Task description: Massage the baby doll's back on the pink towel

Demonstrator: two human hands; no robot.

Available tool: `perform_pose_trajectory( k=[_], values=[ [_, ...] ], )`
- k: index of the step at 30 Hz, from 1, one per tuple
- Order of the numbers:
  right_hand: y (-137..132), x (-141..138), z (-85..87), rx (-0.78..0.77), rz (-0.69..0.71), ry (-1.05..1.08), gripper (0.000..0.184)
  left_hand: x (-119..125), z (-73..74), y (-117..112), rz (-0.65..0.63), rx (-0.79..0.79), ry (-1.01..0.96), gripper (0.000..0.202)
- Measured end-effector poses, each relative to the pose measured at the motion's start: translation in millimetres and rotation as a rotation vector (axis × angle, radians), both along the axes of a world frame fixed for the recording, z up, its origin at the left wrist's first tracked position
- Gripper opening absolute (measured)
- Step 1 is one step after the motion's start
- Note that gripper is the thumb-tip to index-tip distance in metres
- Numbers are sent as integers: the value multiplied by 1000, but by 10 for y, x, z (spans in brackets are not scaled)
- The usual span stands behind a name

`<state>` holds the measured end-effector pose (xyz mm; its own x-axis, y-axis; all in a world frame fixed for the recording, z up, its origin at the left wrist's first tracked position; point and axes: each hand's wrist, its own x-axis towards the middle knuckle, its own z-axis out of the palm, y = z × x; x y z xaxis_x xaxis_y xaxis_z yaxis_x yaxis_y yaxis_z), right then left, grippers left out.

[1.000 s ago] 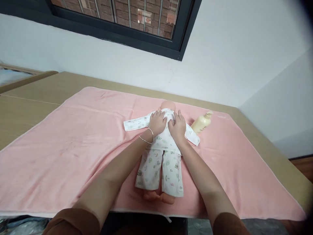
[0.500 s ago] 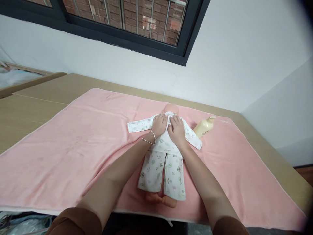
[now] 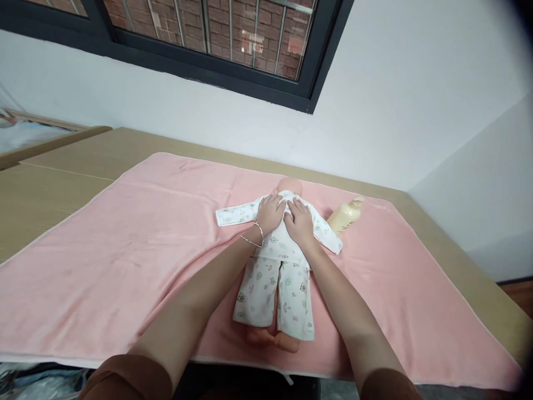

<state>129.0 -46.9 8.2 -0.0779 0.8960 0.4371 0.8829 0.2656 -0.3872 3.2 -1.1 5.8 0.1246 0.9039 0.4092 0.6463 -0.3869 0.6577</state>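
Note:
A baby doll [image 3: 275, 278] in white printed pyjamas lies lengthwise on a pink towel [image 3: 125, 244], head away from me, bare feet near the front edge. My left hand [image 3: 270, 214], with a thin bracelet on the wrist, rests flat on the doll's upper back, fingers stretched out. Beside it my right hand [image 3: 298, 222] lies flat on the same spot, fingers also spread. Both palms press the shirt just below the doll's head [image 3: 289, 185]. Neither hand holds anything.
A cream pump bottle [image 3: 345, 217] lies on the towel just right of the doll's sleeve. The towel covers a tan table [image 3: 54, 183] set against a white wall under a dark-framed window [image 3: 216, 44]. The table's right edge drops to the floor.
Both hands have stayed flat on the doll's upper back with only slight shifts of the fingers. The view has moved a little.

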Motion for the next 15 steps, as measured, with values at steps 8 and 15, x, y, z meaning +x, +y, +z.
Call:
perform_pose_trajectory(
  k=[8, 15],
  values=[
    [-6, -10, 3, -6, -25, 11, 52, -4, 48, 7, -4, 27, 160, 38],
    [-10, 1, 218, -138, 33, -35, 50, -61, 117, 17, -39, 25, 201, 38]
  ],
)
